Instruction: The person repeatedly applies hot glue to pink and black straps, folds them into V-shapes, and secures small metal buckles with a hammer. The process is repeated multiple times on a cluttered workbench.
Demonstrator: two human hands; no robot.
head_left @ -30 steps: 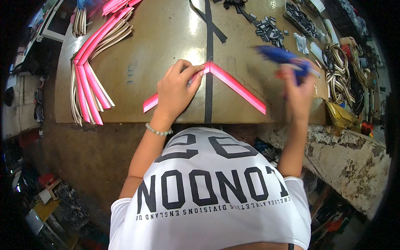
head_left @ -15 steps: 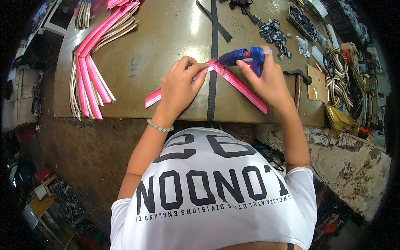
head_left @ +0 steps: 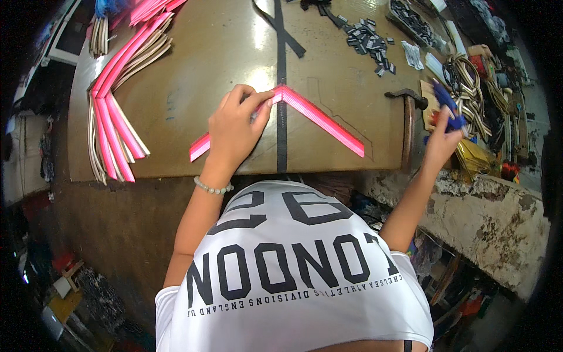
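Observation:
A bent pink strip (head_left: pixel 322 122) lies on the table like an upside-down V, its peak over a black strap (head_left: pixel 282 144) that runs up the table. My left hand (head_left: pixel 236 126) pinches the strip just left of the peak and covers part of that arm. Far to the right, past the table's side edge, my right hand (head_left: pixel 440 141) is closed around a blue glue gun (head_left: pixel 448 108). Its fingers are partly hidden by the gun.
Bundled pink and beige strips (head_left: pixel 111 108) lie at the table's left. Small black clips (head_left: pixel 366 41) are heaped at the far right, beside a clear tray (head_left: pixel 413 23) of more. A dark metal clamp (head_left: pixel 410 97) grips the right edge. Coiled beige cord (head_left: pixel 472 97) sits beyond it.
My right hand has carried the glue gun from the strip's peak out to the right. My left hand still pinches the strip. The whole view has shifted slightly.

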